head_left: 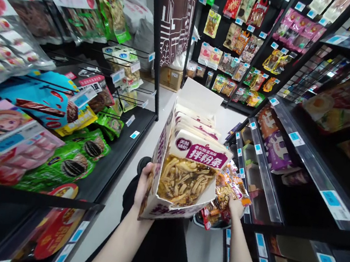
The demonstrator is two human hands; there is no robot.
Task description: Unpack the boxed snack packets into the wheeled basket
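Note:
My left hand [143, 186] is closed around the left side and underside of an open cardboard display box [174, 211], which tilts in front of my body. Several flat white-and-purple packets stand inside it, the front noodle packet [190, 170] showing a picture of brown noodles. To the right of the box and lower down, my right hand [236, 207] grips an orange-edged snack packet [231, 184]; its fingertips are partly hidden. Below that hand, more red and orange snack packets lie in a dark basket with a pale rim [205, 226].
At left, a shelf [128, 141] holds bagged sweets and green snack bags [75, 169]. Black shelves with clear fronts and price tags [334, 203] run along the right. Hanging snacks [240, 40] cover the far rack. A brown carton [171, 78] stands on the floor beyond the left shelf.

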